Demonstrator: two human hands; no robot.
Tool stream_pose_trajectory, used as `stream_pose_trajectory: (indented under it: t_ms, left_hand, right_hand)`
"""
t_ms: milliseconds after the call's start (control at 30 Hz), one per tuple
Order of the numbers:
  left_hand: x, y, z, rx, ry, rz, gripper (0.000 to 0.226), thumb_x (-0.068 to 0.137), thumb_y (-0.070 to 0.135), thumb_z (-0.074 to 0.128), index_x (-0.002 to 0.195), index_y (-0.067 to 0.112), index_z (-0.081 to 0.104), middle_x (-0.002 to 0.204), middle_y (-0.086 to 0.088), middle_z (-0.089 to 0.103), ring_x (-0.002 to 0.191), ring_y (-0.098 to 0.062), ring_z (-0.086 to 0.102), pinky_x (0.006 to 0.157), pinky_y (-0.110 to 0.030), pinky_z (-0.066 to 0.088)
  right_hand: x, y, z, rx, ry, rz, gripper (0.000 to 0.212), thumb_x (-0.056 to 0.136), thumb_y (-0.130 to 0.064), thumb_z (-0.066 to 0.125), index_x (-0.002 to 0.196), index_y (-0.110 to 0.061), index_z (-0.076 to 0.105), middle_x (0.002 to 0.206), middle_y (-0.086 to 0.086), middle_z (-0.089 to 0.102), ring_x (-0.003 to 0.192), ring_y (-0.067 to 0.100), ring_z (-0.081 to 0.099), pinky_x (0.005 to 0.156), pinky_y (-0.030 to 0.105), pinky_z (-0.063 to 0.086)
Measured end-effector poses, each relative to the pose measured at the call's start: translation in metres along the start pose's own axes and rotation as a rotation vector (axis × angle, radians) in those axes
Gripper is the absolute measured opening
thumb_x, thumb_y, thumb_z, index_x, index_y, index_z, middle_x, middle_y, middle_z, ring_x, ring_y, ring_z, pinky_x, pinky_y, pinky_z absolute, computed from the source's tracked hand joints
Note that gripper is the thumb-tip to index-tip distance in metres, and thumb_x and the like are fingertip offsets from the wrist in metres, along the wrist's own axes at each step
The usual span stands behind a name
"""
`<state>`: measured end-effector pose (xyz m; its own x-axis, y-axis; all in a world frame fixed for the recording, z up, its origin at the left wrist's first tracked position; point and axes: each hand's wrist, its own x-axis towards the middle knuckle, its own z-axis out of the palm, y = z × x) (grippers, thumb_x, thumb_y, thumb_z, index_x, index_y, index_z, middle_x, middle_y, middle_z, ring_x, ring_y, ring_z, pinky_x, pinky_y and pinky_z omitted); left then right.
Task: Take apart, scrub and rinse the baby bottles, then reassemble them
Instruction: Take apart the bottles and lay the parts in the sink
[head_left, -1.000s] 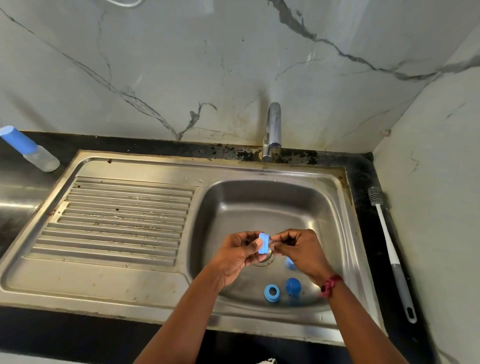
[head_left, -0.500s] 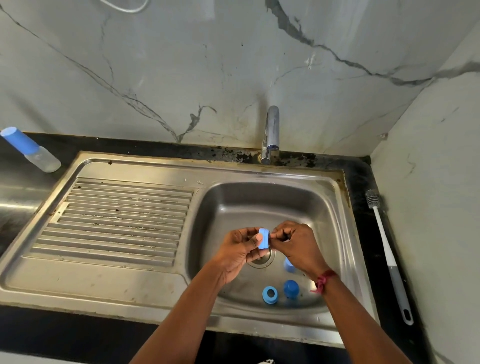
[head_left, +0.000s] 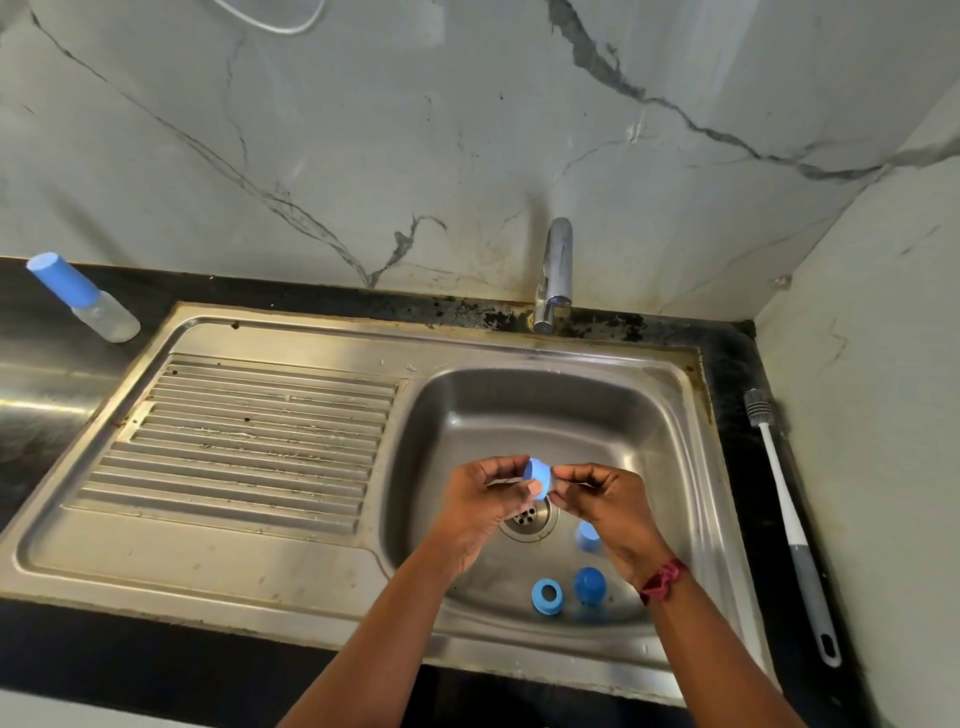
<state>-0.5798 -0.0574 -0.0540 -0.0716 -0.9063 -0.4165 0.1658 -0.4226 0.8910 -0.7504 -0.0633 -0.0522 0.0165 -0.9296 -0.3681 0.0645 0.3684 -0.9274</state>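
Far left, at the back edge of the counter, one capped bottle (head_left: 83, 299) stands whole and looks untouched, so I judge its strip-down is yet to come. The drainboard (head_left: 249, 441) carries no parts. The tap (head_left: 555, 275) at the sink's back edge shows no water running. Over the basin's drain (head_left: 527, 519), my left hand (head_left: 483, 499) has its fingers curled, thumb and fingertips gripping the blue collar (head_left: 537, 475). My right hand (head_left: 608, 506), also curled, pinches at the collar's right edge; something pale may sit between those fingertips, but I cannot tell what. Loose on the basin floor toward its front edge lie a blue ring (head_left: 546, 596) and a dark blue dome cap (head_left: 589, 584), with a paler blue piece (head_left: 588, 538) half hidden under my right hand. The bottle brush (head_left: 784, 519) lies along the counter's right edge, not in use. My reading: taking apart is partway done on one bottle; scrubbing, rinsing and reassembly all remain. Against a second ago, the collar has turned: it showed edge-on then, and its round face now tips toward the back-left. Both hands hold the same spot over the drain, and the loose parts have not shifted.
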Motion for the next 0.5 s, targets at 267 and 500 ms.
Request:
stream_pose_trajectory:
  t_ms: [267,500]
  left_hand:
    - [-0.001,0.0018,0.0078,0.144,0.003,0.086,0.035,0.079,0.0,0.08,0.105,0.022,0.072,0.095,-0.001,0.077,0.088,-0.019,0.075,0.078,-0.029,0.06]
    - [0.001,-0.003,0.0082,0.134,0.031,0.105,0.039,0.075,0.003,0.084,0.111,0.017,0.073,0.1,-0.002,0.077,0.093,-0.02,0.074,0.084,-0.038,0.06]
  right_hand:
    - [-0.0028,0.0054,-0.0027,0.102,0.045,0.0,0.023,0.078,0.009,0.074,0.098,-0.001,0.073,0.092,0.013,0.076,0.085,0.024,0.073,0.072,0.024,0.059]
    - [-0.008,0.0022,0.006,0.173,0.073,-0.006,0.018,0.077,-0.001,0.078,0.095,-0.003,0.074,0.087,0.011,0.076,0.078,0.017,0.073,0.066,0.019,0.056]
